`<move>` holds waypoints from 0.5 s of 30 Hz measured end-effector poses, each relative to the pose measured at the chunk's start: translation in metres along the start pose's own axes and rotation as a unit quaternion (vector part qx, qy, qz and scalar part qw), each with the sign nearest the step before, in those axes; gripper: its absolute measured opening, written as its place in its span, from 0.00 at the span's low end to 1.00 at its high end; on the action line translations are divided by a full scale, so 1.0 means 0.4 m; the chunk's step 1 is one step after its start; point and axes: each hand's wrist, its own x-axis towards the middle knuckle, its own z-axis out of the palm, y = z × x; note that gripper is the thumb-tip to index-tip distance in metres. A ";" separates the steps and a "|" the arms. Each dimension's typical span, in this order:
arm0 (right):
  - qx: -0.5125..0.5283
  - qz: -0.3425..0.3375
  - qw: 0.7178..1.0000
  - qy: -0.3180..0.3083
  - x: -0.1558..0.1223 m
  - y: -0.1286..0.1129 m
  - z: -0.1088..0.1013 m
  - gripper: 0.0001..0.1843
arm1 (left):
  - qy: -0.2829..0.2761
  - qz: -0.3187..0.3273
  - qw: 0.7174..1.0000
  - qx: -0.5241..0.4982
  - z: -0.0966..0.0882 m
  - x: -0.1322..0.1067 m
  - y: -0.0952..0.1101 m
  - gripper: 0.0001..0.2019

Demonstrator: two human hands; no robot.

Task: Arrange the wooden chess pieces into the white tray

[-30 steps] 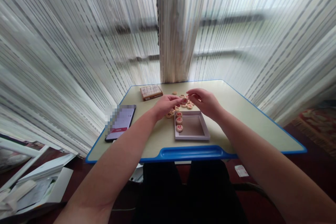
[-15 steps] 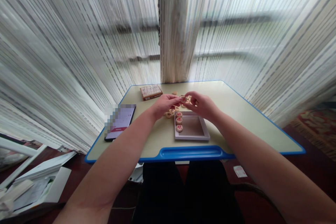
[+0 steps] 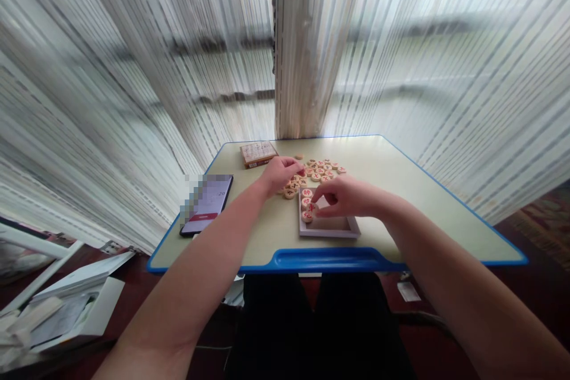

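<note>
While a touchscreen [image 3: 212,205] lies left, the right hand [image 3: 344,196] part-hides the tray [image 3: 329,233].

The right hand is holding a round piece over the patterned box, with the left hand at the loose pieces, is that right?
Not quite: the head view shows the right hand holding the round piece over the open tray, not the patterned box. The left hand is at the loose pieces.
</note>
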 end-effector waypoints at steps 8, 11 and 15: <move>-0.116 0.028 0.993 -0.017 0.004 -0.031 0.021 0.10 | -0.022 0.018 0.999 0.045 0.014 -0.009 0.008 0.13; -0.124 0.027 0.992 -0.017 0.005 -0.030 0.020 0.12 | -0.017 0.024 0.998 0.050 0.006 -0.007 0.006 0.13; -0.128 0.019 0.991 -0.022 0.009 -0.028 0.027 0.08 | -0.006 0.036 0.999 0.038 0.001 -0.003 0.005 0.13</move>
